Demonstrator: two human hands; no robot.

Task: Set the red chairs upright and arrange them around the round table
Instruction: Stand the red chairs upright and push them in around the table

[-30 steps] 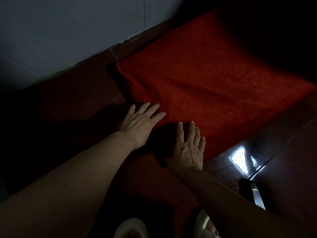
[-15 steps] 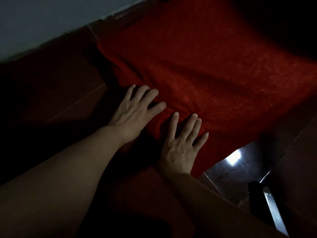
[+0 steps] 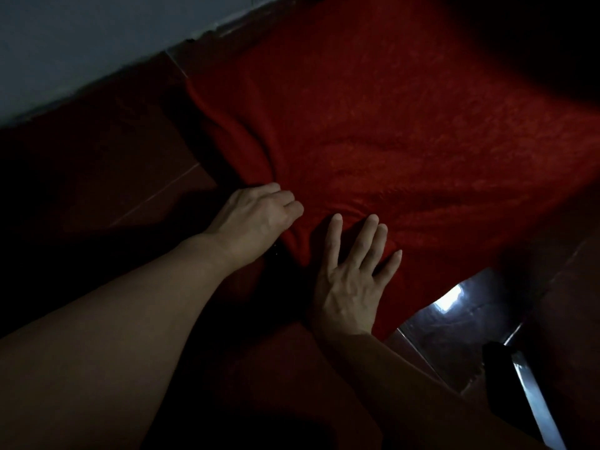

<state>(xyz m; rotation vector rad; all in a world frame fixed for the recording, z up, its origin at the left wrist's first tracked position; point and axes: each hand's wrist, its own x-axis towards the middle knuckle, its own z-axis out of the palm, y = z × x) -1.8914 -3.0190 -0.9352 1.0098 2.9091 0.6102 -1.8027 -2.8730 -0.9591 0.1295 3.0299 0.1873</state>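
Note:
A large red fabric-covered surface, seemingly a fallen red chair in its cover, lies on the dark floor and fills the upper right. My left hand has its fingers curled into the fabric's near left edge and bunches a fold. My right hand lies flat on the fabric just to the right, fingers spread and straight. No round table shows in the dim view.
Dark red floor tiles spread to the left, meeting a pale wall at the top left. A bright reflection shines on the tile at lower right. A dark leg-like bar stands at the bottom right.
My left hand's fingers have gone from flat and spread to curled, gathering the fabric's edge. My right hand stays flat on the fabric.

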